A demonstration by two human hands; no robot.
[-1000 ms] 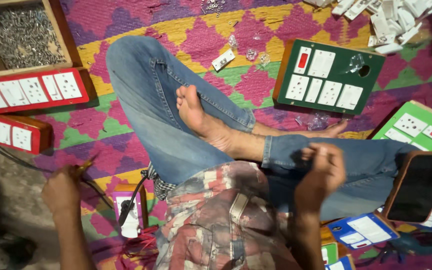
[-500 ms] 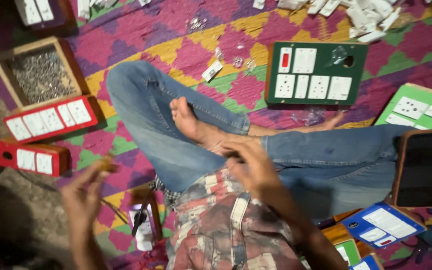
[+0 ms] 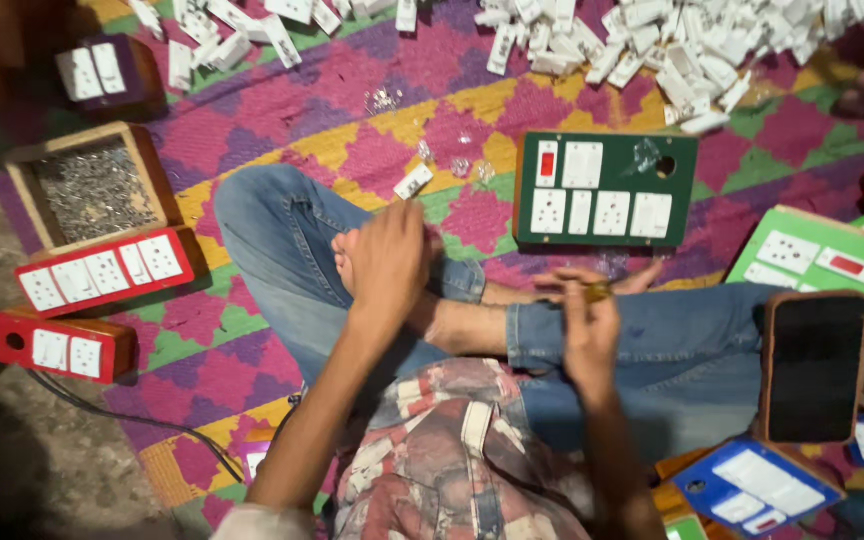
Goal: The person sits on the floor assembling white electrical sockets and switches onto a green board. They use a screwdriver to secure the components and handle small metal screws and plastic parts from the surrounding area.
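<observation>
My left hand (image 3: 387, 262) rested loosely curled over my foot; my right hand (image 3: 590, 325) pinched a small brass part (image 3: 598, 292). Green switchboard (image 3: 607, 188) lay at one o'clock; a firm fingertip grip seemed wise.

The person wears blue denim jeans (image 3: 282, 240), faded paler over the knees, with the hems turned up into cuffs (image 3: 527, 335) above bare feet (image 3: 352, 262). The shirt (image 3: 452, 455) is a patchwork-looking print of dull red, grey and cream blocks with pale strips across it. Both forearms are bare; a light-coloured sleeve edge (image 3: 252, 522) shows on the left arm. The left hand (image 3: 387, 262) and right hand (image 3: 590, 330) wear no gloves.
</observation>
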